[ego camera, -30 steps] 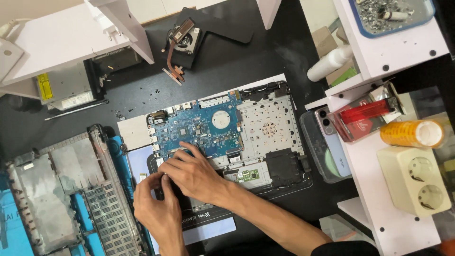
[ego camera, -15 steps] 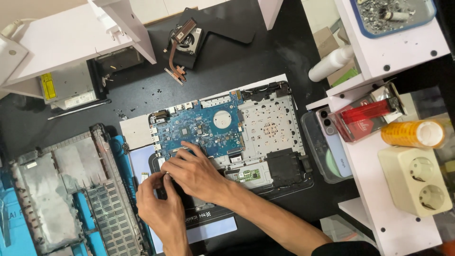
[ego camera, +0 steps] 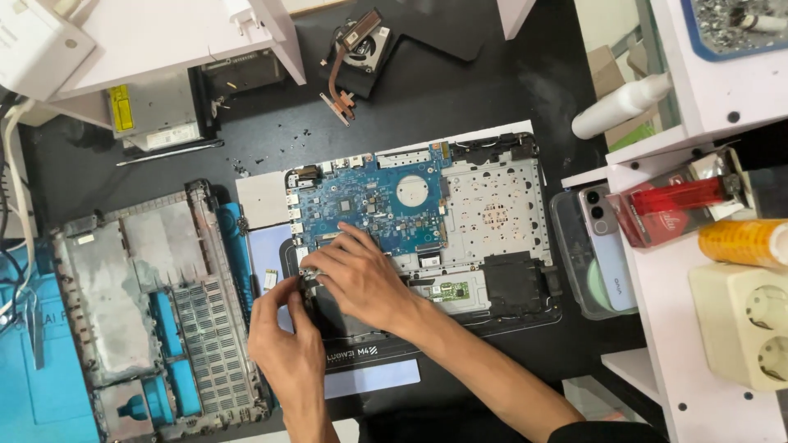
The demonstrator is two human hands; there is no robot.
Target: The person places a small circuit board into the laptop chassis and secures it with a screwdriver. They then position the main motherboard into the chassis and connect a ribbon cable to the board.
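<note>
While hands (ego camera: pixel 328 303) pinch small metal part (ego camera: pixel 310 275), blue motherboard (ego camera: pixel 377 205) lies just beyond.

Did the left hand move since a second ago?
Barely. The left hand stays by the blue circuit board's lower left corner, touching the small metal part.

Blue circuit board (ego camera: pixel 373 205), black tabletop (ego camera: pixel 460 98), silver-grey laptop cover (ego camera: pixel 139 271), bright blue mat (ego camera: pixel 33 402), red lighter (ego camera: pixel 680 197), orange tube (ego camera: pixel 743 242), white spray bottle (ego camera: pixel 620 107).

Yellow label (ego camera: pixel 121 109) on grey drive (ego camera: pixel 156 115), upper left.
</note>
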